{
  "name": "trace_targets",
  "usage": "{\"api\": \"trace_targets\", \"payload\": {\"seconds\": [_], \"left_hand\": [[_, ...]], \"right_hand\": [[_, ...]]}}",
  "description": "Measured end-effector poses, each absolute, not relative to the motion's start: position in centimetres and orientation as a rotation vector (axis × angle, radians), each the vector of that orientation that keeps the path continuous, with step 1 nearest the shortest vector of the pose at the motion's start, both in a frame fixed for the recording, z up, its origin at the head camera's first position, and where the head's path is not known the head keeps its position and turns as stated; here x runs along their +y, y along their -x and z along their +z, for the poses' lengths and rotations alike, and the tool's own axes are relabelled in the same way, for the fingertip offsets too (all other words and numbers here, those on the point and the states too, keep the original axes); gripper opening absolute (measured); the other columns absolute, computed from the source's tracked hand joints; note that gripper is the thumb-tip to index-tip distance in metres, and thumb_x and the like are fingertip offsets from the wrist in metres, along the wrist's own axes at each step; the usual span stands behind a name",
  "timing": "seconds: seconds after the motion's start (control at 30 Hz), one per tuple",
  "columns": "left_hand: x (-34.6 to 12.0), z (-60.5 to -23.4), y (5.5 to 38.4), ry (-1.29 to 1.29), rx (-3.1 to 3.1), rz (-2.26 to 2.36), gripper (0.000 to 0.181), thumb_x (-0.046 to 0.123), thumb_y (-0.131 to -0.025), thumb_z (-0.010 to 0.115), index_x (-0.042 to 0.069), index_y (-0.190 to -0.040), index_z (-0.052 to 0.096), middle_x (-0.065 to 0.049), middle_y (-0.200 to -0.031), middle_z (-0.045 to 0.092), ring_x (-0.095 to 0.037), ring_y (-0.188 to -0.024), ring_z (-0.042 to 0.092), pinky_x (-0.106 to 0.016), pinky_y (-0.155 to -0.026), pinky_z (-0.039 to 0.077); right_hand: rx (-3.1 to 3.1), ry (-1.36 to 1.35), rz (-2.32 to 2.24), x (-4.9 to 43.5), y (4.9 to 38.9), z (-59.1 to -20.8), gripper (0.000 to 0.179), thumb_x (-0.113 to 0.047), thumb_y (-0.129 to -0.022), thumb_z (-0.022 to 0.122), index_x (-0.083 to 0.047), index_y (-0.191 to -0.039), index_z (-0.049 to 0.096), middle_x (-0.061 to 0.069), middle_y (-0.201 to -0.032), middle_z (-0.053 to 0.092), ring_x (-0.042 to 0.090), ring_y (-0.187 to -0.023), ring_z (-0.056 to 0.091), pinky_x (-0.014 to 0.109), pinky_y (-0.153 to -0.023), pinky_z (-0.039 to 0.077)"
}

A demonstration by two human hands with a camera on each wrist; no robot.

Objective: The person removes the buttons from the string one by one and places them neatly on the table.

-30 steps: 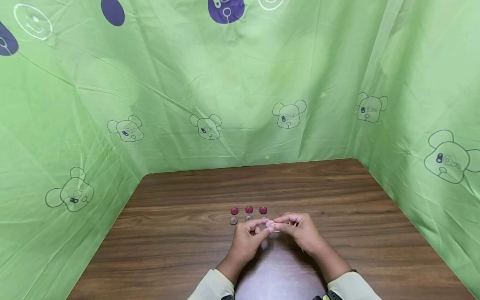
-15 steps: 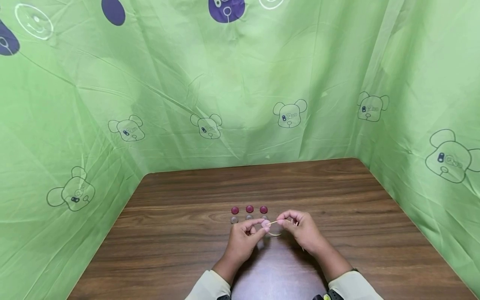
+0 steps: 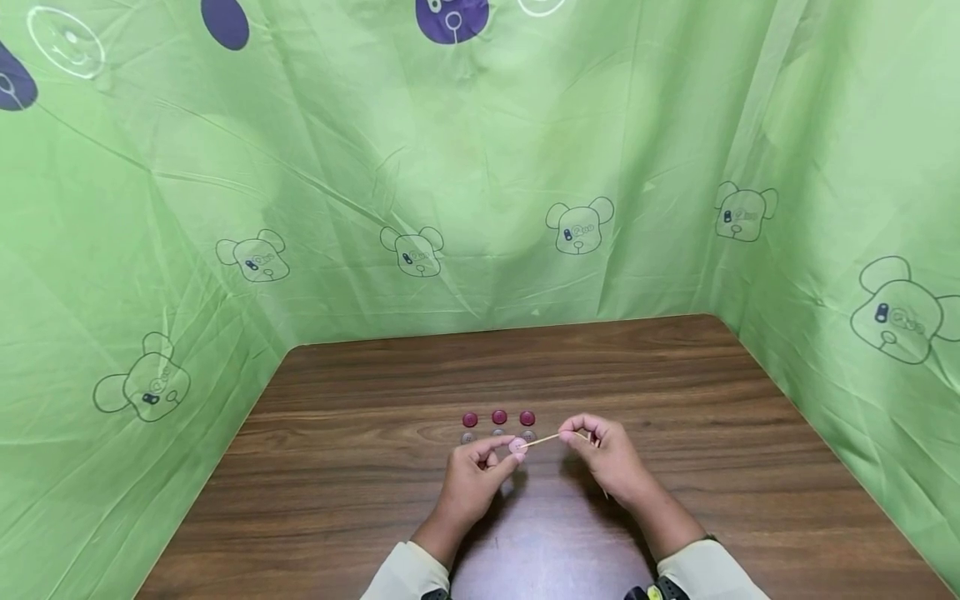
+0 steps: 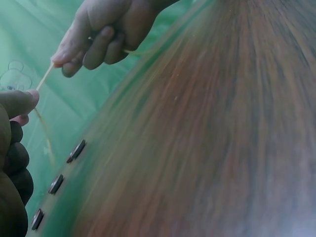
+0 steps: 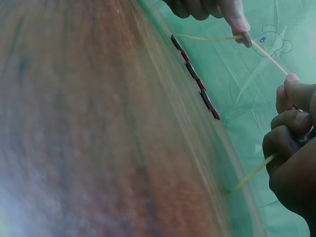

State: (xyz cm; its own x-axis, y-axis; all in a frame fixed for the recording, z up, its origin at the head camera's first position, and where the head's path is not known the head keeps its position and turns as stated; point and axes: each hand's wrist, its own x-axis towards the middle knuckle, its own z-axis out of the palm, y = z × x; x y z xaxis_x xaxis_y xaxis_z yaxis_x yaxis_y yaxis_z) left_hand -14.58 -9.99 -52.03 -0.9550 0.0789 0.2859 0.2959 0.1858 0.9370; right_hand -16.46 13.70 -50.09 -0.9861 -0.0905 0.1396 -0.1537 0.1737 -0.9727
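In the head view my left hand (image 3: 468,483) pinches a pale pink button (image 3: 517,447) by its edge between thumb and index finger. A thin yellowish cord (image 3: 542,440) passes through the button and stretches taut to my right hand (image 3: 611,460), whose thumb and index finger pinch it. The button shows edge-on in the right wrist view (image 5: 246,39), where a loose length of cord (image 5: 207,38) trails from its far side. Another stretch of cord (image 5: 254,173) hangs below the curled fingers of my right hand. In the left wrist view the button is hidden behind my left thumb.
Beyond my hands, three dark red buttons (image 3: 499,417) lie in a row on the brown wood-grain table (image 3: 337,467). A row of greyish buttons (image 3: 468,437) lies just nearer, partly behind my left hand. Green printed fabric (image 3: 487,167) encloses the table's back and sides.
My left hand has moved left with the button, while my right hand has shifted slightly right and away. The stretch of cord between them has grown longer.
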Motion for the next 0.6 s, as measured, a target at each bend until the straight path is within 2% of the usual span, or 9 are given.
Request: {"api": "trace_targets", "payload": {"seconds": [0.2,0.3,0.6], "left_hand": [[-11.0,-52.0,14.4,0.344,-2.268,-1.883,0.024,0.007,-0.09,0.089,0.002,-0.113,0.084,0.003,-0.059,0.044,0.005,-0.051,0.034,-0.012,-0.049,0.028],[-11.6,-52.1,14.4,0.331,-2.267,-1.875,0.024,0.007,-0.09,0.089,0.002,-0.112,0.084,0.005,-0.059,0.043,0.005,-0.052,0.034,-0.012,-0.049,0.028],[-12.9,-52.2,14.3,0.3,-2.267,-1.877,0.024,0.008,-0.089,0.089,0.004,-0.113,0.084,0.005,-0.059,0.044,0.003,-0.051,0.035,-0.014,-0.048,0.029]], "right_hand": [[-2.347,-0.236,1.999,13.8,16.5,-50.0,0.013,-0.006,-0.101,0.074,0.006,-0.104,0.074,0.001,-0.09,0.068,0.005,-0.076,0.051,0.021,-0.07,0.044],[-2.343,-0.237,1.998,13.9,16.5,-50.0,0.013,-0.006,-0.101,0.074,0.006,-0.104,0.074,0.005,-0.095,0.071,0.005,-0.079,0.052,0.021,-0.072,0.045],[-2.356,-0.184,2.009,14.1,16.6,-50.1,0.013,-0.005,-0.102,0.073,0.008,-0.106,0.072,-0.008,-0.084,0.061,0.005,-0.071,0.046,0.021,-0.065,0.041]]}}
